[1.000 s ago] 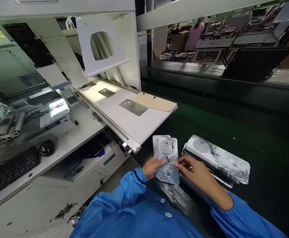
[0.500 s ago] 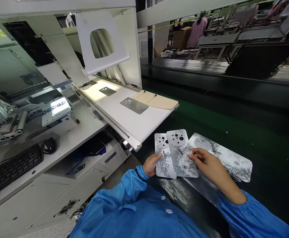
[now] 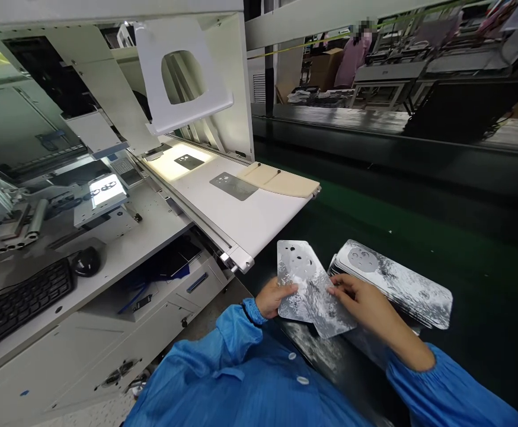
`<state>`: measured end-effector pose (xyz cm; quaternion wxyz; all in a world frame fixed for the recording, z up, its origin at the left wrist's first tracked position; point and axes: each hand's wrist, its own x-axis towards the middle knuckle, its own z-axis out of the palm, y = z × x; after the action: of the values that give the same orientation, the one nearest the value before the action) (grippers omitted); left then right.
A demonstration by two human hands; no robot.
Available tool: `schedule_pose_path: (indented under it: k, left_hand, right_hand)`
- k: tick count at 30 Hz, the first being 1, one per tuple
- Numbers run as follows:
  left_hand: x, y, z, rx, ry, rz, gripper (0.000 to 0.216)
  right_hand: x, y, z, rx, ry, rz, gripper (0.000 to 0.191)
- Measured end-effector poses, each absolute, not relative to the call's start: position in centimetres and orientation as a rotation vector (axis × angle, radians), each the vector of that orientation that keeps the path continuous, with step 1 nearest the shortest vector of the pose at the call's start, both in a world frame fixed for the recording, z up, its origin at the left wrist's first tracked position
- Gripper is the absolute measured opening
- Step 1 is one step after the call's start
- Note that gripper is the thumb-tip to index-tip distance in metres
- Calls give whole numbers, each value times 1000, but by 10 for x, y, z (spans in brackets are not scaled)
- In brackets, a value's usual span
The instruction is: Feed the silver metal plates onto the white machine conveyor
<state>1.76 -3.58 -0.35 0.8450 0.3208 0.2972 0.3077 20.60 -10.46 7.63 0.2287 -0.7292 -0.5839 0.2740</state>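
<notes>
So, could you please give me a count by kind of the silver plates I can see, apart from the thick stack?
Plates held in the hands: 2, one under the left hand, one under the right hand.
Plates lying on the white belt: 2, one grey, one dark.
Total: 4.

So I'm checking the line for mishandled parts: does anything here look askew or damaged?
Nothing looks damaged. The two silver plates held between the left hand and right hand are fanned crookedly, not aligned. The stack beside them leans, slightly splayed.
</notes>
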Motion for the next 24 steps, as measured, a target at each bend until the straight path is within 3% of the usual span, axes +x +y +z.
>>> schedule_pose_path:
  k: [6,14,24]
  left_hand:
    - [21,-35,-7,669,625,677,58]
    - [27,-34,-1,576,574,812,53]
    - [29,-33,0,530,553,843,52]
  right_hand:
    - [203,-108,66,-2035,-1662,523,43]
    - [195,-125,44,-1895,-2007,-94,35]
    - [203,-124,26,-1864,-2136,-208,32]
